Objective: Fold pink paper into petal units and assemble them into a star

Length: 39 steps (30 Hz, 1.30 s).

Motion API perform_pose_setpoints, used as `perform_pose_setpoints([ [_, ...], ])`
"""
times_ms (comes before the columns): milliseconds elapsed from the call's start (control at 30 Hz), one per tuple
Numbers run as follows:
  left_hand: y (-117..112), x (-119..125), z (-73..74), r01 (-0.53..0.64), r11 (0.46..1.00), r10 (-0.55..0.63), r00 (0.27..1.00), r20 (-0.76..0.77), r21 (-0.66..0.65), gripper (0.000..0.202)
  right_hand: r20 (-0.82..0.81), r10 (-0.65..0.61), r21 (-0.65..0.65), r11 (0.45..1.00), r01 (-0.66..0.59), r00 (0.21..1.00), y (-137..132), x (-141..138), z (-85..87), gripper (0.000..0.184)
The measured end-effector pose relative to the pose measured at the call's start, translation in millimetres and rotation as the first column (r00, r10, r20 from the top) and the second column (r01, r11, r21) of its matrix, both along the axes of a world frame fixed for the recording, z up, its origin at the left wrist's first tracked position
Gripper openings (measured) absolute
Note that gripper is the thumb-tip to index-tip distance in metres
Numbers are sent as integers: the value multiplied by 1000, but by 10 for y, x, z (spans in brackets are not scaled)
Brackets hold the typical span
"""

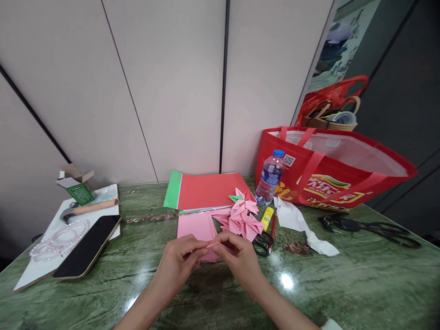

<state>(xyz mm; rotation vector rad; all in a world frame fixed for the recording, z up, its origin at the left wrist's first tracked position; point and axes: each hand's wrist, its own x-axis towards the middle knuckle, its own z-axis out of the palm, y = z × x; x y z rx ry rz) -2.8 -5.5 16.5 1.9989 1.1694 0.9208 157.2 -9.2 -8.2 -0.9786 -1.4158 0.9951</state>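
My left hand (pixel 180 263) and my right hand (pixel 239 259) meet at the middle of the green marble table (pixel 343 284). Both pinch a small folded piece of pink paper (pixel 213 247) between fingertips. Just behind lies a flat pink sheet (pixel 194 225). Several folded pink paper shapes (pixel 244 215) are piled to the right of it, close to my right hand. Farther back is a stack of red and green paper (pixel 206 190).
A black phone (pixel 87 245), bead bracelets (pixel 57 240), a hammer (pixel 87 209) and a small box (pixel 74 183) rest on a white board at left. A water bottle (pixel 270 177), glue stick (pixel 267 218), scissors (pixel 263 243), crumpled white paper (pixel 302 224), a second pair of scissors (pixel 371 227) and a red bag (pixel 337 169) are at right.
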Motion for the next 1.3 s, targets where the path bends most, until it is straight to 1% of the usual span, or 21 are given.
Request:
perform_pose_setpoints([
  [133,5,14,4,-24,1000,24,1000,-8,1,18,11,-3,13,1000,2,1000,-5,0,6,12],
  [333,-13,49,52,-39,999,39,999,-27,1,16,35,2,26,1000,-3,999,-4,3,-11,15],
  [500,-22,79,87,-5,999,6,999,35,-42,14,56,20,41,999,-22,998,-21,7,3,16],
  [600,-21,83,110,11,998,-10,1000,19,-58,15,72,28,58,998,-33,997,-35,5,15,16],
  [700,-26,69,124,28,1000,-27,999,-45,12,16,66,37,68,997,-41,997,-36,4,9,19],
  [800,-33,48,107,67,987,-50,991,-120,144,17,12,38,23,999,-38,999,-18,6,-11,19],
  [867,-31,24,72,73,955,-26,986,-165,288,16,-33,28,-4,1000,-28,999,7,8,-25,13],
  [900,-27,8,51,67,921,6,983,-186,384,15,-68,20,-23,1000,-21,998,22,7,-32,13],
  [933,-21,-12,32,58,872,50,977,-207,486,14,-115,9,-56,998,-15,993,37,4,-40,19],
  [1000,-8,-55,7,43,763,154,957,-246,645,14,-245,-12,-185,982,-34,969,62,-8,-58,35],
  [1033,-2,-73,5,55,713,194,942,-273,699,14,-321,-19,-272,960,-73,947,70,-16,-68,41],
  [1067,3,-86,8,84,668,222,926,-305,739,15,-392,-15,-353,926,-136,920,72,-24,-78,45],
  [1100,6,-92,15,123,627,225,917,-330,769,15,-458,1,-411,887,-213,889,71,-30,-88,47],
  [1133,8,-91,24,168,598,208,912,-354,783,16,-514,21,-440,852,-285,857,66,-35,-96,48],
  [1167,9,-83,31,206,588,177,911,-373,782,16,-557,37,-446,829,-337,830,60,-36,-102,49],
  [1200,10,-71,35,230,593,138,915,-379,771,16,-586,44,-436,825,-361,809,54,-33,-105,51],
  [1233,11,-57,33,233,611,100,925,-366,757,16,-601,41,-418,835,-358,798,50,-28,-105,52],
  [1267,14,-44,28,214,640,67,941,-332,737,15,-605,29,-400,853,-335,795,49,-20,-103,54],
  [1300,17,-33,20,166,683,50,961,-272,711,15,-600,11,-385,872,-301,800,51,-11,-99,55],
])
